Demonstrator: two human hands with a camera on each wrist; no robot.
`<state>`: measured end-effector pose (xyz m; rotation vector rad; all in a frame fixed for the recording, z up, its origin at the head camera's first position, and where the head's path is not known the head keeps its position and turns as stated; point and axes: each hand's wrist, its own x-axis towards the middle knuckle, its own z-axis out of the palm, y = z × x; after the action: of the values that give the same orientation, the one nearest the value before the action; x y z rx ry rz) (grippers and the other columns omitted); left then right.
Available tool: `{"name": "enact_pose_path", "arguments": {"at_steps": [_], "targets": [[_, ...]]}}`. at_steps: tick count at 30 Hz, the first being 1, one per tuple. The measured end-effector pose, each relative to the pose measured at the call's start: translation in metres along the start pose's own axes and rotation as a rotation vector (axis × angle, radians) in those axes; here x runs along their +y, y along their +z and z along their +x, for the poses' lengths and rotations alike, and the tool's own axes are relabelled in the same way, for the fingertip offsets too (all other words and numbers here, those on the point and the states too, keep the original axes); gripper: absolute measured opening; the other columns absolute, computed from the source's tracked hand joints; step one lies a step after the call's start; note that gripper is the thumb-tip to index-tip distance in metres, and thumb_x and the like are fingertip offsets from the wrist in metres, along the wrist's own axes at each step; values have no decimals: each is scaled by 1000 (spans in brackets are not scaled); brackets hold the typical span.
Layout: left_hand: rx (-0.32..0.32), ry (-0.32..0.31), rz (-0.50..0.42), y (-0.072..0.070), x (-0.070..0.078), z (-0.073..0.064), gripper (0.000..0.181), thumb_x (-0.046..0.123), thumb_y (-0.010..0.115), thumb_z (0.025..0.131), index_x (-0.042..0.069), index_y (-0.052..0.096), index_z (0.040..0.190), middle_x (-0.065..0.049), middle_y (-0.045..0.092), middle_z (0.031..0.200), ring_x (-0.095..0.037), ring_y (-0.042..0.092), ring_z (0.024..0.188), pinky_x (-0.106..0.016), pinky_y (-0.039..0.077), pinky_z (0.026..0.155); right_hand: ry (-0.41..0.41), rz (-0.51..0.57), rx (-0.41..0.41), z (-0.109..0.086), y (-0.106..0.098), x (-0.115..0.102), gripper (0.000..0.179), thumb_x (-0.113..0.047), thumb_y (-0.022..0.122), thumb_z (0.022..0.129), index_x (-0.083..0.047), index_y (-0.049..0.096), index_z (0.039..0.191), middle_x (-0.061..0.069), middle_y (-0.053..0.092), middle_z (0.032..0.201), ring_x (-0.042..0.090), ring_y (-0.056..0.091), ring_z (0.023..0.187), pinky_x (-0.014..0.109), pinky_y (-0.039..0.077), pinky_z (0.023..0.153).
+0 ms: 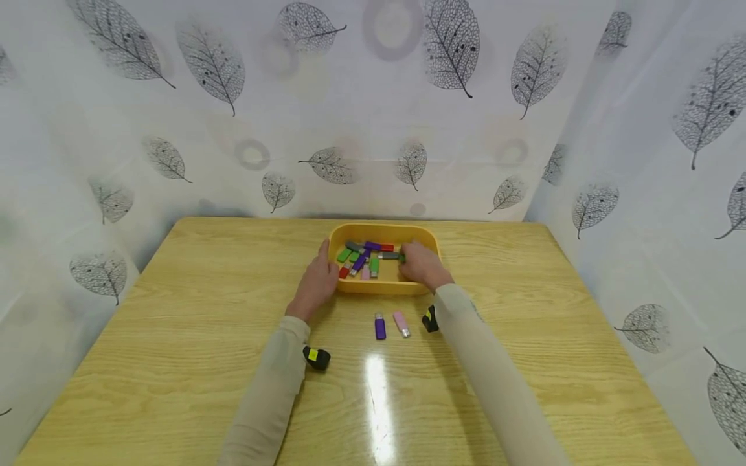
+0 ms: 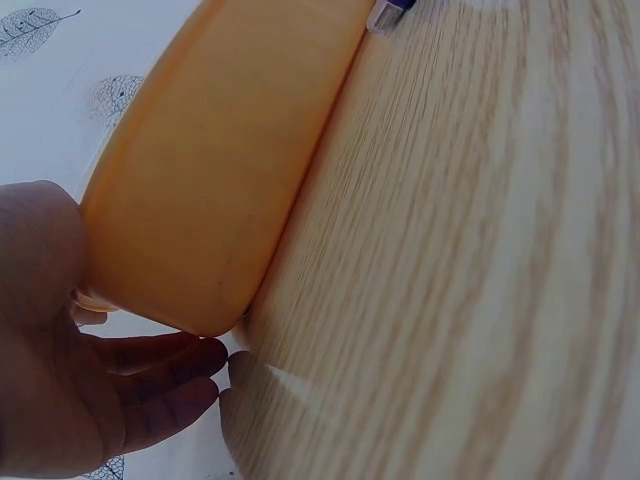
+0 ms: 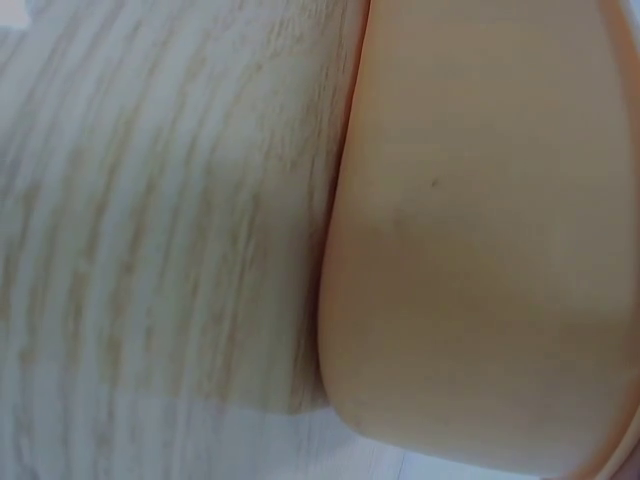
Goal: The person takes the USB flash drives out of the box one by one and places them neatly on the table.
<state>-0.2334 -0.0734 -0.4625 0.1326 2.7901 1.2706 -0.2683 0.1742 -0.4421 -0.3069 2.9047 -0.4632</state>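
So the yellow tray (image 1: 381, 288) sits right between the two hands on the wooden bench (image 1: 175, 323), with a bunch of USB sticks (image 1: 359, 263) in it, mostly nearer the left hand: green, purple, red, grey and pink ones.

Left hand (image 1: 316, 278) has hold of its end of the tray. From the head view you just get the hand up against the rim, but the left wrist view gives you the fingers (image 2: 170, 410) running along the outside of the end wall to its lower corner. The thumb tip's hidden there.

Right hand (image 1: 422, 262) is reaching over the near side into the tray, fingers bent down next to a green stick (image 1: 402, 257), with a grey stick (image 1: 388, 255) just beside that, toward the left hand. Can't tell if it's actually pinching the green one, and the right wrist view is no help: pretty much all tray wall and bench.

On the near side of the tray, between the forearms, a purple USB stick (image 1: 380, 327) and a pink USB stick (image 1: 402, 325) lie near each other, the pink one closer to the right arm. Only the head view gets both; the left wrist view catches just a bit of a purple one at its top edge.
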Motion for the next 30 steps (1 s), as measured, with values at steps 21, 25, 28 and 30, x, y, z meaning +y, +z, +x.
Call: {"name": "enact_pose_path", "arguments": {"at_steps": [21, 25, 28, 30], "targets": [[-1, 4, -14, -1, 3, -2, 65, 22, 35, 103, 10, 6, 160, -22, 34, 156, -34, 46, 133, -50, 33, 114, -6, -14, 5, -2, -1, 0, 28, -25, 68, 90, -5, 63, 109, 9, 53, 105, 23, 52, 88, 38, 49, 76], [2, -2, -13, -1, 3, -1, 65, 21, 36, 103, 10, 7, 160, -21, 35, 155, -33, 48, 131, -50, 33, 114, -6, -14, -1, -2, -1, 0, 29, -26, 68, 89, -6, 62, 109, 8, 54, 105, 23, 52, 89, 39, 49, 77], [-2, -2, -8, 0, 1, -1, 65, 21, 35, 103, 10, 6, 160, -22, 34, 156, -33, 48, 130, -50, 33, 114, -3, -10, -11, -2, -1, -1, 31, -27, 68, 89, -6, 61, 111, 8, 53, 106, 23, 52, 89, 39, 49, 78], [-2, -4, -10, 0, 1, 0, 65, 22, 35, 103, 11, 6, 160, -22, 35, 155, -33, 48, 130, -50, 34, 114, -1, -8, -15, -2, -1, -1, 32, -28, 68, 89, -6, 61, 112, 8, 52, 106, 23, 52, 89, 39, 49, 78]]}}
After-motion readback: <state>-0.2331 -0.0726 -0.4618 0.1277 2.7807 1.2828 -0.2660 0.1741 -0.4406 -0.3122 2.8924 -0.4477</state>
